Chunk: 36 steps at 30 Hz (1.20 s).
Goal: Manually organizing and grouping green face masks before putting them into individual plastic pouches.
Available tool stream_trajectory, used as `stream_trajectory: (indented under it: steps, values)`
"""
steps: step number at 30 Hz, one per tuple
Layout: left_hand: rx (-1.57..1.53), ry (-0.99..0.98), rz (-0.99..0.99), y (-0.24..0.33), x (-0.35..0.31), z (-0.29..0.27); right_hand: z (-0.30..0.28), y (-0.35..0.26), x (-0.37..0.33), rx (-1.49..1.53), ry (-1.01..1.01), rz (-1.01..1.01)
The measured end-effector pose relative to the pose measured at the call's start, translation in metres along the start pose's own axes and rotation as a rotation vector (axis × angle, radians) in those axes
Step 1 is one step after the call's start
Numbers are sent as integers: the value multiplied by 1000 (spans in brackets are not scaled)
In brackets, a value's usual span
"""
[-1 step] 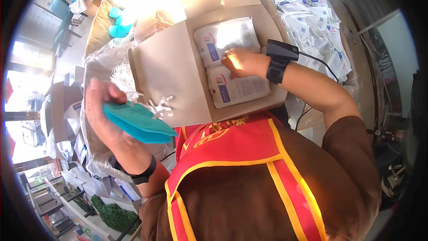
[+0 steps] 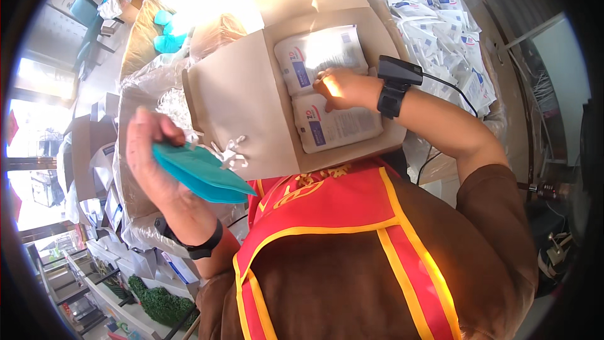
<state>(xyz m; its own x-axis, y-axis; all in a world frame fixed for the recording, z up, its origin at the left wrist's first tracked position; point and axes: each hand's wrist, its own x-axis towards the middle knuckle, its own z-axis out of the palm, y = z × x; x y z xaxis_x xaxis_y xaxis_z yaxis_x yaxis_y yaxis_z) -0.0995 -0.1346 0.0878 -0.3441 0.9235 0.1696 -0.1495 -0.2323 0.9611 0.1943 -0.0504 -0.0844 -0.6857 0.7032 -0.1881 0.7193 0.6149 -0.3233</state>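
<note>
My left hand is closed on a folded teal face mask, which may be more than one layered together. White ear loops dangle from it over the flap of an open cardboard box. Inside the box, two white printed packets lie on top: a far packet and a near packet. Over the gap between them rests my right hand, its fingers curled down against the packets. Whatever those fingers may grip is hidden.
A large bin of loose white packets stands at the right. At the left, a plastic-lined carton holds teal masks and white loops. A black cable runs from the device on my right wrist. Strong glare washes out the far side.
My left hand has shifted slightly to the right with the mask, and the ear loops have swung. My right hand stays almost still on the packets.
</note>
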Motion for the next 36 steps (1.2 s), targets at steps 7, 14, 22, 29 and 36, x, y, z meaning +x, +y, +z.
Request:
stream_trajectory:
  steps: [7, 14, 22, 29, 36]
  values:
    - [248, -385, -96, -39, -10, 9, -36, -30, -31, 383, 81, -16]
    - [538, -723, -170, -60, -25, 45, -100, -71, -80, 461, 345, -60]
    - [439, -500, -34, -61, -45, 77, -100, -83, -81, -93, 866, -220]
    - [474, -442, 150, -59, -52, 79, -100, -94, -81, 185, 907, -206]
    - [378, -529, -8, -56, -47, 79, -99, -93, -72, 181, 847, -274]
